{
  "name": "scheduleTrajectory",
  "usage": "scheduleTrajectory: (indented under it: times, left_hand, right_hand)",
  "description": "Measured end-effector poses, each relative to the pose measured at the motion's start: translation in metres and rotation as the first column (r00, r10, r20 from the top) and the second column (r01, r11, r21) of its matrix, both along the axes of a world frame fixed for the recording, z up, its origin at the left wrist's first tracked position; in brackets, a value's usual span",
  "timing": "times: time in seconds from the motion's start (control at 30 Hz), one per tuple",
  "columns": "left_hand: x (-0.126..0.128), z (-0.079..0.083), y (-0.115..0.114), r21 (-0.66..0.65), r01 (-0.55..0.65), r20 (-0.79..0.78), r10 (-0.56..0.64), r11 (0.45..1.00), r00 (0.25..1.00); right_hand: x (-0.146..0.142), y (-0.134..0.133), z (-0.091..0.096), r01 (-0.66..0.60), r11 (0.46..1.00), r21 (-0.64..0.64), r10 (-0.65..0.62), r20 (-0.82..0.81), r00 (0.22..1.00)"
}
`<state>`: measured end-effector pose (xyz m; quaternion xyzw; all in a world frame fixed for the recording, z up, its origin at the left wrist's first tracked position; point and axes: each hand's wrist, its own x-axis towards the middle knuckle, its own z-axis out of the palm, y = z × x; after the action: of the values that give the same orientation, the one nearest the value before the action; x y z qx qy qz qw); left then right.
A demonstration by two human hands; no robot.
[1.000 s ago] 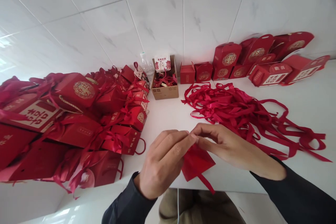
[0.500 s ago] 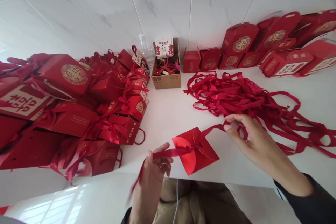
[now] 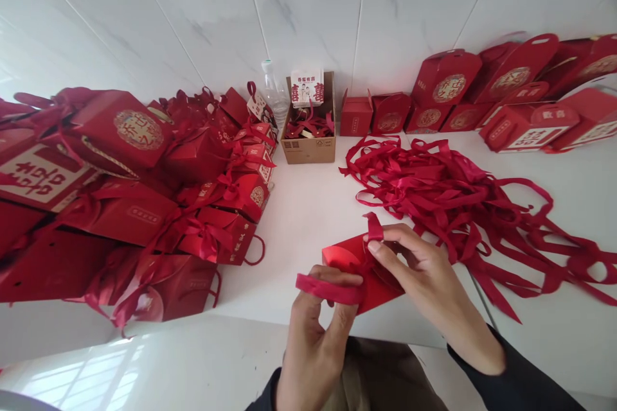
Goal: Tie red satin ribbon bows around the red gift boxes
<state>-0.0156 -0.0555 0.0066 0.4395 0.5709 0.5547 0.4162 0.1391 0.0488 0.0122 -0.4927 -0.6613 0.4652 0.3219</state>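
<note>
A red gift box (image 3: 344, 258) with curved flaps lies near the table's front edge, partly covered by both hands. My left hand (image 3: 321, 321) is closed on one end of the dark red ribbon (image 3: 332, 289), which loops over its fingers at the box's left side. Over the right part of the box, my right hand (image 3: 414, 263) pinches the ribbon's other end, whose tip sticks up past the fingers. The knot or crossing at the middle of the box is mostly hidden by the fingers.
Beyond my right hand spreads a tangled heap of red ribbons (image 3: 429, 183). Filled-out red boxes (image 3: 139, 218) with bows are piled at left. A cardboard box (image 3: 308, 151), a clear bottle (image 3: 274, 93) and more red boxes (image 3: 448, 87) stand along the tiled wall.
Both hands have come inward over the gift box from either side. The ribbon, stretched out straight before, is now looped and gathered close to the box.
</note>
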Motion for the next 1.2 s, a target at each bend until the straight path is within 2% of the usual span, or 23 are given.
scheduleTrajectory:
  times: [0.13,0.23,0.37,0.5,0.6,0.7,0.73,0.8,0.87,0.93,1.0,1.1,1.2]
  left_hand:
    - [-0.002,-0.001,0.002,-0.04,0.008,0.041,-0.007,0.999,0.999]
    - [-0.007,-0.007,-0.003,-0.09,0.012,0.043,-0.008,0.996,0.999]
    - [-0.012,-0.015,-0.009,-0.174,-0.057,0.089,0.073,0.983,0.993]
    - [-0.018,-0.01,-0.006,-0.245,-0.12,0.119,0.153,0.962,0.981]
    - [-0.023,0.005,0.007,-0.188,-0.155,0.091,0.174,0.97,0.98]
    - [-0.028,0.025,0.027,-0.158,-0.018,0.045,0.026,0.987,0.999]
    - [-0.029,0.031,0.034,-0.156,0.056,-0.013,-0.058,0.986,0.998]
    - [-0.032,0.04,0.047,-0.161,0.15,-0.174,-0.178,0.975,0.968]
    - [-0.033,0.043,0.055,-0.168,0.138,-0.316,-0.185,0.976,0.93]
    - [-0.034,0.043,0.06,-0.166,0.102,-0.356,-0.156,0.981,0.921]
    - [-0.033,0.04,0.061,-0.152,0.158,-0.275,-0.195,0.976,0.942]
    - [-0.032,0.039,0.064,-0.059,0.289,0.012,-0.288,0.956,0.957]
    - [-0.03,0.045,0.068,0.027,0.274,0.243,-0.272,0.961,0.931]
  right_hand:
    - [0.008,-0.008,0.001,0.033,0.992,-0.12,-0.05,-0.14,0.989]
    - [0.018,-0.009,-0.006,0.082,0.971,-0.225,-0.13,-0.208,0.969]
    - [0.025,-0.01,-0.015,0.171,0.93,-0.325,-0.252,-0.229,0.94]
    - [0.026,-0.012,-0.007,0.18,0.925,-0.335,-0.249,-0.178,0.952]
    - [0.023,-0.01,0.008,0.151,0.964,-0.218,-0.174,-0.091,0.981]
    - [0.017,-0.004,0.022,0.016,0.999,0.042,-0.018,0.053,0.998]
    - [0.014,-0.002,0.024,-0.051,0.987,0.154,0.034,0.11,0.993]
    - [0.009,0.003,0.026,-0.154,0.921,0.358,0.073,0.229,0.971]
    - [0.005,0.006,0.024,-0.184,0.855,0.485,0.029,0.309,0.951]
    - [0.003,0.007,0.022,-0.167,0.832,0.529,-0.011,0.316,0.949]
    - [0.002,0.007,0.022,-0.154,0.859,0.488,0.015,0.276,0.961]
    - [-0.001,0.008,0.027,-0.132,0.941,0.312,0.085,0.158,0.984]
    - [-0.006,0.014,0.035,-0.138,0.98,0.142,0.143,-0.021,0.99]
